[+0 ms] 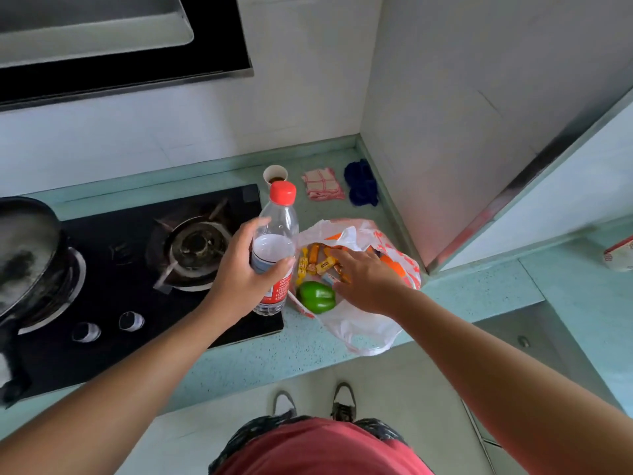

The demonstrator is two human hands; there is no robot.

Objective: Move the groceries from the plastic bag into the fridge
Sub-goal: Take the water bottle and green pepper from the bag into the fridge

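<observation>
Clear plastic with a red cap: the water bottle [274, 248] is in the left hand [239, 272], just left of the plastic bag [359, 323]. The fingers and thumb curl round its middle and cover part of the red-and-white label. Its long axis runs nearly upright, the cap pointing up and towards the back wall, the base low over the right edge of the black stove [137, 269]. Whether the base touches the glass I cannot tell.

The right hand [363, 279] reaches into the open mouth of the bag, which lies on the pale green counter [308, 347]. Its fingers are straight and spread and lie on the wrapped candies [315, 262]. What sits under the palm is hidden, and the orange shapes behind the hand are hard to make out. A green pepper [317, 296] rests in the bag at its near left, just beside the thumb.

On the left a dark pan [24, 248] is cut off by the frame edge. Behind the bottle a paper cup [275, 173] is partly blocked by the cap. A checked cloth [323, 184] and a blue cloth [361, 183] lie in the corner by the wall.
</observation>
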